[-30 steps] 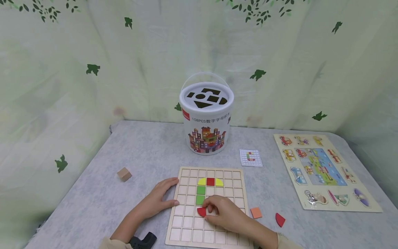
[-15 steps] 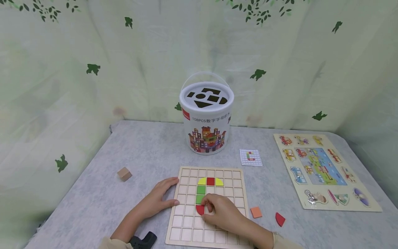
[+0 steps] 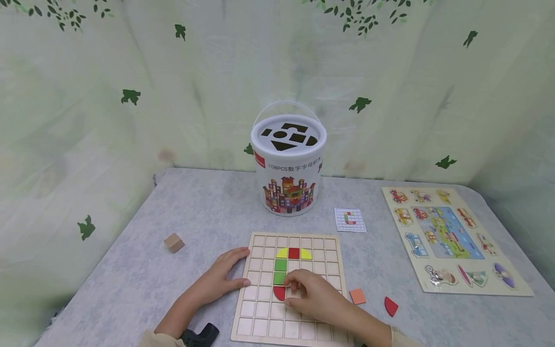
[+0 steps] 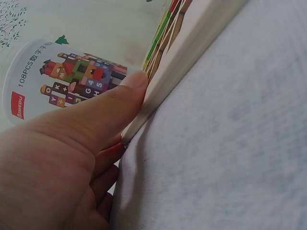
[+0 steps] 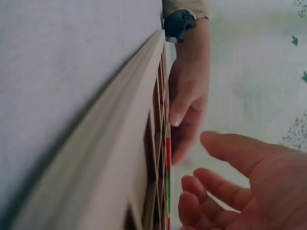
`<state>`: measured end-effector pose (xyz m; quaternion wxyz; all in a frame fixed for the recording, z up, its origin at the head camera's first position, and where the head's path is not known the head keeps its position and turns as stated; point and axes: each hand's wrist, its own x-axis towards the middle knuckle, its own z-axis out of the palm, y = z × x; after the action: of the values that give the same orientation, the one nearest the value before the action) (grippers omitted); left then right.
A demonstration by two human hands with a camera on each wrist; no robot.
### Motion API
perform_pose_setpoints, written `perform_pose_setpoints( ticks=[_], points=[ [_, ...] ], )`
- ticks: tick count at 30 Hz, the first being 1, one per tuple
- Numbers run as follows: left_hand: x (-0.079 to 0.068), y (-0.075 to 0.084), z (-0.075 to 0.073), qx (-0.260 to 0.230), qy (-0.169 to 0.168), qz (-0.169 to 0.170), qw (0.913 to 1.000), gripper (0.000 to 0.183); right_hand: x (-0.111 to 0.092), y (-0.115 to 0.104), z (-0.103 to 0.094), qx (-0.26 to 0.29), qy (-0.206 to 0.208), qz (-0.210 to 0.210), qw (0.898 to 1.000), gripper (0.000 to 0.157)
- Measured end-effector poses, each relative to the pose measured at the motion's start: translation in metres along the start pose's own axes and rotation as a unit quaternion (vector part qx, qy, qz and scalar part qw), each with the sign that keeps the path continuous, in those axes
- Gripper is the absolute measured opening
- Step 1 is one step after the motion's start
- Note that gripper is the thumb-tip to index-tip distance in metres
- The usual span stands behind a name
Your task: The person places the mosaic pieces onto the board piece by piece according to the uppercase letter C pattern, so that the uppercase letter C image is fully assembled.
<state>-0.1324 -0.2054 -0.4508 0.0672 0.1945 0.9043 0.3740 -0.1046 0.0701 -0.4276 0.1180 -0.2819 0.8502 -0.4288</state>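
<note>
A wooden grid board (image 3: 265, 308) lies at the front middle of the table. My left hand (image 3: 218, 274) touches its left edge with thumb and fingers spread apart; in the left wrist view the thumb of that left hand (image 4: 86, 120) meets the rim. A red quarter-round piece (image 3: 279, 293) sits in a cell below two green squares (image 3: 279, 278). Just right of it, my right hand (image 3: 316, 299) hovers with fingers loosely bent, holding nothing; the right wrist view shows a gap between its thumb and fingers. A red square (image 3: 294, 253) between two yellow quarter-rounds (image 3: 306, 254) tops the pattern.
An orange square (image 3: 357, 296) and another red quarter-round piece (image 3: 391, 306) lie right of the board. A pattern card (image 3: 350, 220), a white lidded bucket (image 3: 288, 164) and a wooden cube (image 3: 174, 243) stand around it. A picture puzzle (image 3: 455, 241) lies far right.
The red quarter-round piece has moved slightly left and up into the cell under the green squares. My right hand has let go of it and drawn slightly right. The left hand is still.
</note>
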Motion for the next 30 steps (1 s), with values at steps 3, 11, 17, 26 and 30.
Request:
perform_pose_setpoints(
  ticks=[3, 11, 17, 26, 30],
  points=[
    [0.0, 0.0, 0.0, -0.001, 0.0, -0.001, 1.0, 0.073, -0.01, -0.003, -0.013, 0.015, -0.008, -0.01, 1.0, 0.03],
    [0.0, 0.0, 0.0, -0.004, -0.006, -0.004, 1.0, 0.074, -0.046, 0.002, -0.048, -0.023, 0.021, 0.006, 1.0, 0.044],
    [0.0, 0.0, 0.0, -0.003, -0.004, -0.001, 1.0, 0.074, -0.071, 0.025, -0.064, -0.064, 0.05, 0.045, 0.996, 0.05],
    [0.0, 0.0, 0.0, -0.006, -0.002, 0.0, 1.0, 0.074, -0.088, 0.055, -0.074, -0.035, 0.003, 0.055, 0.998, 0.042],
    [0.0, -0.001, 0.0, -0.004, -0.001, 0.004, 1.0, 0.074, -0.089, 0.06, -0.076, -0.06, 0.002, 0.029, 0.998, 0.032]
  ],
)
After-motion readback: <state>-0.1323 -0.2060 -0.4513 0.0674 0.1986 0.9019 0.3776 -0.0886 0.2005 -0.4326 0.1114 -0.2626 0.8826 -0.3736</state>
